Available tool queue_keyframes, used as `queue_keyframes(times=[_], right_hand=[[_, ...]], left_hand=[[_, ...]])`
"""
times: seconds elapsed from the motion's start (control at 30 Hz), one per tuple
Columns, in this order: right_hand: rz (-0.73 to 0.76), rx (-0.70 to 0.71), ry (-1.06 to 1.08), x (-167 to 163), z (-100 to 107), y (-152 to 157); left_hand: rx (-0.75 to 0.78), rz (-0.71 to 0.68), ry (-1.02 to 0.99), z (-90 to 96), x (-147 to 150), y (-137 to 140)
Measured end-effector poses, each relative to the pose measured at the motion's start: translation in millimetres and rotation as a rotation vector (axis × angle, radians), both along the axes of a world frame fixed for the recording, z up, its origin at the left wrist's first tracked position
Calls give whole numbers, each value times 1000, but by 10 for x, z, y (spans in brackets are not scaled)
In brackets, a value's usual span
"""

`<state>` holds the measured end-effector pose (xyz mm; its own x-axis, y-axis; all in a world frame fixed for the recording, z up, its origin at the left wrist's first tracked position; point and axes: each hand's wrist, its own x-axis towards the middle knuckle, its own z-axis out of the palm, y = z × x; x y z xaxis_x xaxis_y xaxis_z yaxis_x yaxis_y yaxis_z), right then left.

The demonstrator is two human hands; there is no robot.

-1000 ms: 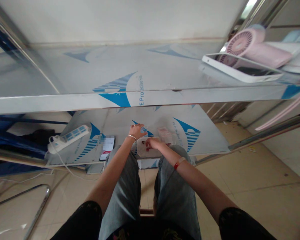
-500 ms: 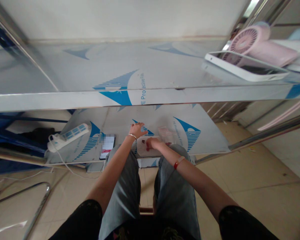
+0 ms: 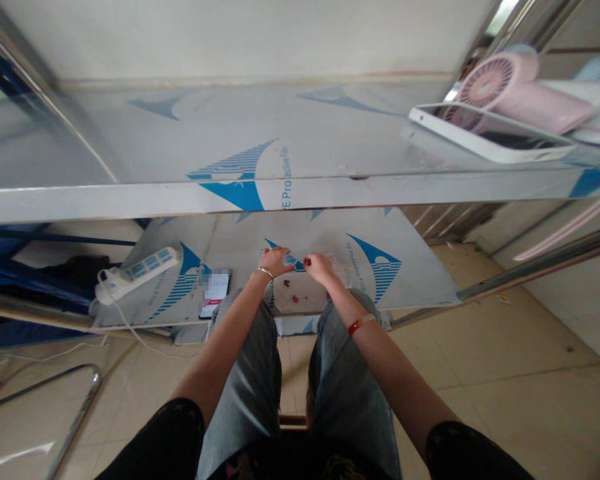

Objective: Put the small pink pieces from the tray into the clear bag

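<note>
I sit facing a low metal shelf (image 3: 415, 283) covered in blue-printed protective film. My left hand (image 3: 274, 260) rests on it with its fingers curled around what looks like a small clear bag. Just to its right, my right hand (image 3: 320, 268) pinches a tiny red piece at its fingertips, close to the left hand. A few small red pieces (image 3: 295, 298) lie on the shelf below and between the hands. A clear plastic bag (image 3: 342, 268) lies flat right of my right hand.
A phone (image 3: 215, 291) and a white power strip (image 3: 140, 269) with its cord lie on the lower shelf to the left. The upper shelf (image 3: 130, 200) overhangs my hands and carries a pink fan (image 3: 495, 80) and a flat white device (image 3: 480, 141) at the right.
My right hand has lifted off the red pieces near the shelf's front edge and moved up beside my left hand. The left hand has stayed where it was.
</note>
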<state>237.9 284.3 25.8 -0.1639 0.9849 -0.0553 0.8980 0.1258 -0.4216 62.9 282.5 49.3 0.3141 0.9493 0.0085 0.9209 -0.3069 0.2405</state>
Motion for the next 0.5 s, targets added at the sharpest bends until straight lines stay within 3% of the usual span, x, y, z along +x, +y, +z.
queue_keyframes(times=[0.13,0.3,0.4,0.5], right_hand=[[-10,131,196,-37,56,-20],[85,154,358,-85,-38,13],[32,149,325,-56,-94,50],[-18,-9,148,1,-164,38]], left_hand=[[-8,-10,2,25,13,-15],[-4,-21,2,33,22,-17],[1,0,-2,22,16,-5],[0,27,-42,7,11,14]])
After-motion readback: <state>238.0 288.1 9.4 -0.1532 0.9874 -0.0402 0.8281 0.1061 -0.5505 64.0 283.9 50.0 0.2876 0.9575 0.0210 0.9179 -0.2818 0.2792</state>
